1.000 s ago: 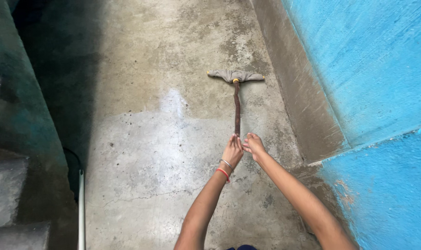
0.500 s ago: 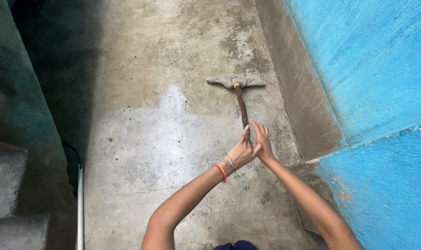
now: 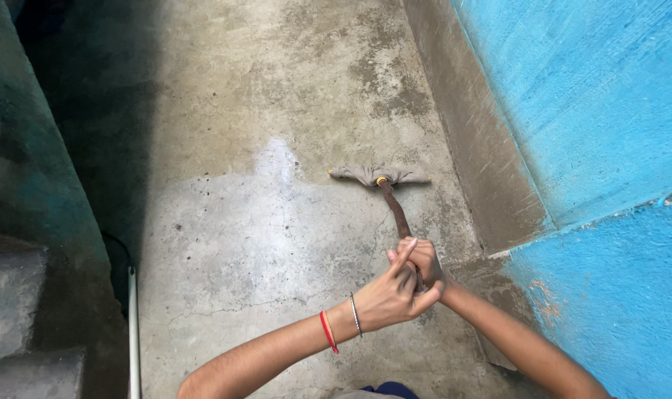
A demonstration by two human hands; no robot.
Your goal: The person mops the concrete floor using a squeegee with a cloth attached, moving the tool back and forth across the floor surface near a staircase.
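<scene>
- Where the view begins, closest to the camera, two bare forearms reach forward over the grey concrete floor [image 3: 225, 244]; the left one carries a red band [image 3: 326, 331] and a thin metal bangle [image 3: 355, 315] at the wrist.
- Left hand [image 3: 390, 293]: it lies over the right hand, palm side against it, with the fingers mostly pressed together and one finger stretched up and forward past the others. Whether it touches the handle itself cannot be told, since the right hand lies under it.
- Right hand [image 3: 426, 260]: its fingers are curled tight around the near end of the brown handle [image 3: 396, 209], just beyond the left hand.
- From the hands the handle slants away and to the left, ending at a yellow fitting in the middle of the mop head.
- Mop head [image 3: 378, 175]: a flat bar wrapped in grey cloth, lying crosswise on the floor, just right of a pale, shiny patch of concrete.
- Low at the left edge a white pipe [image 3: 132, 332] stands beside dark steps [image 3: 26, 310].
- Along the right runs a sloped concrete kerb [image 3: 476, 148], and above it a bright blue wall [image 3: 594, 111].
</scene>
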